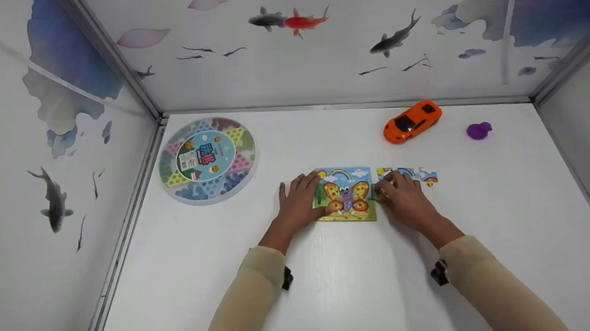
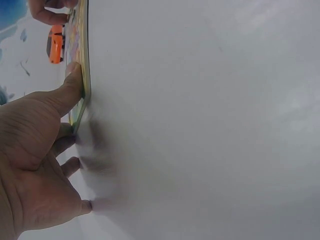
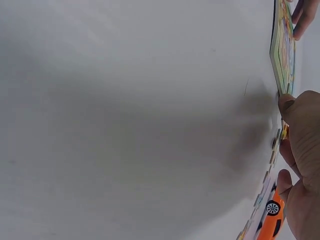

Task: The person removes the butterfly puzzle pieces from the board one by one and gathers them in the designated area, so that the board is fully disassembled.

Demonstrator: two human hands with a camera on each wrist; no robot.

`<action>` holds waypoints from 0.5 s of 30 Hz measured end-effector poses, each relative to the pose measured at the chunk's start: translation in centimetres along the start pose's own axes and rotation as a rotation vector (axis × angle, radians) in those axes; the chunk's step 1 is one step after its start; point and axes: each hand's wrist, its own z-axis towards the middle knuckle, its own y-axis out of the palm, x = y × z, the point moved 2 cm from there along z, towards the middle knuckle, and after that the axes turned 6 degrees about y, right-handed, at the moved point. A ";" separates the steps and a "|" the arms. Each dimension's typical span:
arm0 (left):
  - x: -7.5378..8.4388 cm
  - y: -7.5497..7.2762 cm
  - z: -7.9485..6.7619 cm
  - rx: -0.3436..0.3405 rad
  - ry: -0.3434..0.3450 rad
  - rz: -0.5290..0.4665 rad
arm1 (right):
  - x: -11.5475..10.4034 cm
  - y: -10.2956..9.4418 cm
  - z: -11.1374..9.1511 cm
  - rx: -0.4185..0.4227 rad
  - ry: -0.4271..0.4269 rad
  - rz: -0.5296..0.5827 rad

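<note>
Though spread, left fingers (image 1: 300,187) against butterfly puzzle (image 1: 347,193), right fingers (image 1: 387,186) pinched on piece (image 1: 374,192)

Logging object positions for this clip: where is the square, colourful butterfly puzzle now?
In the head view, the square, colourful butterfly puzzle lies just right of centre on the white table, between the person's left hand and right hand.

A white tabletop (image 1: 345,292) carries a square butterfly jigsaw (image 1: 346,195) near its middle, with further jigsaw pieces (image 1: 430,179) lying just to the right. A round, star-patterned game case (image 1: 206,156) rests at the far left, while an orange toy car (image 1: 413,121) and a small purple toy duck (image 1: 478,131) sit toward the back right.
</note>
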 end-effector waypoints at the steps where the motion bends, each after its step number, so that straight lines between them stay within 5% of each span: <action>1: 0.0 0.0 0.0 0.000 0.000 0.000 | 0.2 -0.1 -0.1 -0.001 0.003 0.008; 15: 0.0 0.1 -0.1 0.002 0.007 0.003 | 2.0 -0.4 -1.6 -0.026 0.020 0.051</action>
